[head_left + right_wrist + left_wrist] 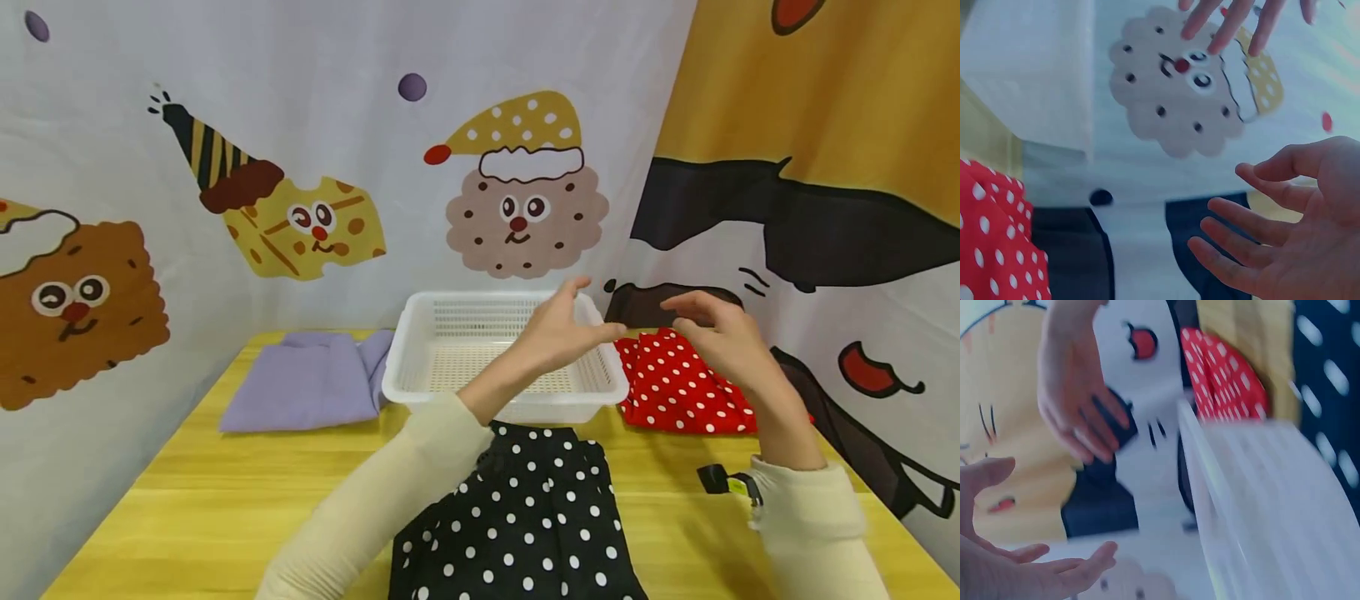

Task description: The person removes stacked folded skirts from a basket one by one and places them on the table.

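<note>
In the head view my left hand point(558, 332) hangs in the air over the right part of a white plastic basket point(396, 367), fingers spread and holding nothing. My right hand point(723, 337) is raised above a folded red cloth with white dots point(675, 383), its fingers loosely bent around nothing. The right wrist view shows that right hand point(1285, 219) with fingers apart. Below the left forearm lies a black cloth with white dots point(525, 517), in front of the basket. Left of the basket sits a folded lilac cloth point(307, 383).
A yellow wood-grain table point(187, 517) carries the basket and cloths. Behind it hangs a curtain point(337, 83) printed with cartoon biscuits. A small black strap end point(712, 479) sticks out from the right cuff.
</note>
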`<state>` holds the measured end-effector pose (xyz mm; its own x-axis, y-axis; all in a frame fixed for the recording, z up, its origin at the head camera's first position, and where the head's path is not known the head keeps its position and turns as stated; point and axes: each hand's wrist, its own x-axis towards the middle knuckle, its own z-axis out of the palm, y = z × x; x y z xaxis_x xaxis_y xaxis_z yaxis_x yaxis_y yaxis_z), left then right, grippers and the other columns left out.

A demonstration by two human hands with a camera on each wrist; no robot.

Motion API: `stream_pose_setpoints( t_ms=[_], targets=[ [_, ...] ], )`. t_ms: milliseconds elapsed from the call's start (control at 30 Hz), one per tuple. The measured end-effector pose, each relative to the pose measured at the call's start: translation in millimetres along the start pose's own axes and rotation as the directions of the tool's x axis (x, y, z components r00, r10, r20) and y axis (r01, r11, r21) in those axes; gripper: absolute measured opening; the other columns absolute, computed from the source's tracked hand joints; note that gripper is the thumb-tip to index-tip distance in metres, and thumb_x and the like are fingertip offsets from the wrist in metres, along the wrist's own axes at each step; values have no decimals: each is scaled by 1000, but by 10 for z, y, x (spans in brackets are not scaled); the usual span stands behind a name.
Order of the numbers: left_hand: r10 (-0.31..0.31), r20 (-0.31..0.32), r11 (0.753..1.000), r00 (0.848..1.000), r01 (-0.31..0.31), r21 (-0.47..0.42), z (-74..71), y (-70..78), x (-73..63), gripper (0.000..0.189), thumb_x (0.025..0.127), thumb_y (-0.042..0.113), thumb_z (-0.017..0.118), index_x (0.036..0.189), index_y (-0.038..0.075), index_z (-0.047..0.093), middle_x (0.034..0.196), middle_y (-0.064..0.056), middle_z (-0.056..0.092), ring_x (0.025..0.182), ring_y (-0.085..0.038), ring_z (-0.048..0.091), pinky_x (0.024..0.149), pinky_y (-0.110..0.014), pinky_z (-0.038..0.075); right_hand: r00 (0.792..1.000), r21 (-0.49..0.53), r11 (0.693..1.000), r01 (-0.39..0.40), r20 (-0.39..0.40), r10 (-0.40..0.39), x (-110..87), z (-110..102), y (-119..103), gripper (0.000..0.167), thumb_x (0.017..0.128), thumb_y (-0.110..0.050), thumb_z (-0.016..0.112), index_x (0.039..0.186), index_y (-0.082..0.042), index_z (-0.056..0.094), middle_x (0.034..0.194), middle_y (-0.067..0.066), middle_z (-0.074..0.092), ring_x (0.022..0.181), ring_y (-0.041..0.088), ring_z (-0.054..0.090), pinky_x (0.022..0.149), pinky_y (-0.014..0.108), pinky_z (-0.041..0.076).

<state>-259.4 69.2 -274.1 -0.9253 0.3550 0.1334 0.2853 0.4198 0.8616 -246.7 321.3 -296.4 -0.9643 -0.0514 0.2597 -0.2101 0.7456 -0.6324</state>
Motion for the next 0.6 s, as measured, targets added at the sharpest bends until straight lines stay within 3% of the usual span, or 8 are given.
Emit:
stream_pose_setpoints(
  t_ms=[233,500,600],
  targets=[
    [18,-118,999,993,-14,37,-524,-557,-46,78,93,38,73,159,22,36,168,-4,35,146,-37,46,114,-56,45,997,-49,999,9,72,-5,-50,123,36,41,105,-25,54,140,-4,56,148,27,52,132,52,49,101,74,46],
    [-60,-208,997,976,68,29,-1124,-1236,-136,79,95,39,70,160,17,32,168,-16,31,148,-42,42,114,-58,45,997,-103,994,34,71,-27,-66,242,39,39,103,-20,57,137,-1,58,145,29,54,126,49,52,100,71,48],
    [-65,-255,993,965,87,76,-1348,-1459,-123,75,97,38,68,159,12,33,167,-17,33,148,-42,41,115,-58,43,998,-142,989,48,49,-42,-79,272,8,41,99,-15,59,137,1,57,145,30,53,127,50,50,101,73,46]
  ],
)
